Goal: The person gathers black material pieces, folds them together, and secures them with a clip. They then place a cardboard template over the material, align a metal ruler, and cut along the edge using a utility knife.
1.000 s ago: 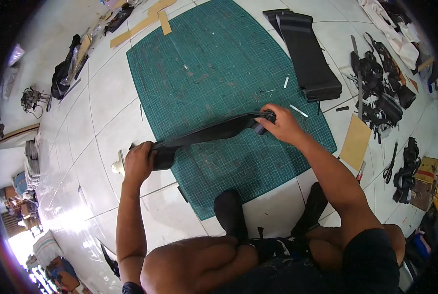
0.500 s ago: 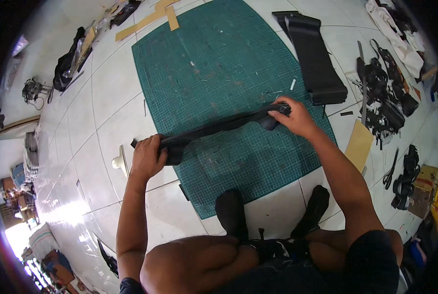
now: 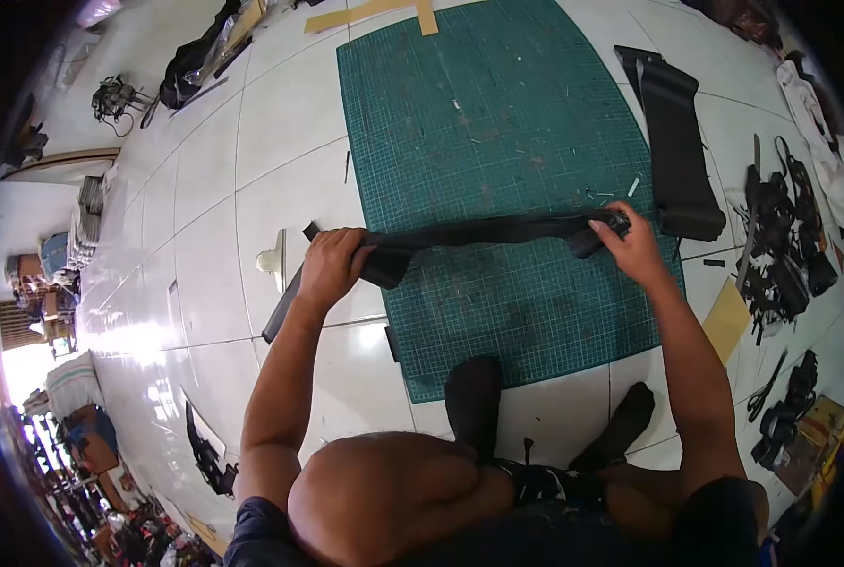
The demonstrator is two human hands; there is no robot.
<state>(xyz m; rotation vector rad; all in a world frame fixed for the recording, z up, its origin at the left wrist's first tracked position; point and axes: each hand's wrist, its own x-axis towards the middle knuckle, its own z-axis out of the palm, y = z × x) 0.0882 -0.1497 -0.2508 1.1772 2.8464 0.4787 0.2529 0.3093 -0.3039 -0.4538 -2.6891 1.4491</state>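
A long strip of black sheet material [image 3: 497, 230], perhaps leather-like, stretches between my two hands across the green cutting mat [image 3: 526, 317]. My left hand [image 3: 332, 266] is closed around its left part, just off the mat's left edge. A folded flap droops beside those fingers, and a loose end hangs down to the left over the tiles. Near the mat's right edge, my right hand [image 3: 635, 250] pinches the other end, with thumb and fingers pressed on a bunched fold. The strip's lower edge looks uneven.
A folded black sheet [image 3: 682, 151] lies along the mat's right side. Beyond it are a heap of black scraps [image 3: 785, 241], a tan board [image 3: 727, 319] and scissors [image 3: 767, 386]. A pale scraper-like tool [image 3: 272, 261] lies left of the mat. My feet [image 3: 474, 402] are at its near edge.
The view has turned, so the mat and floor things sit further right. The strip is now more level, and its loose left end shows beyond my left hand. Both hands keep their hold.
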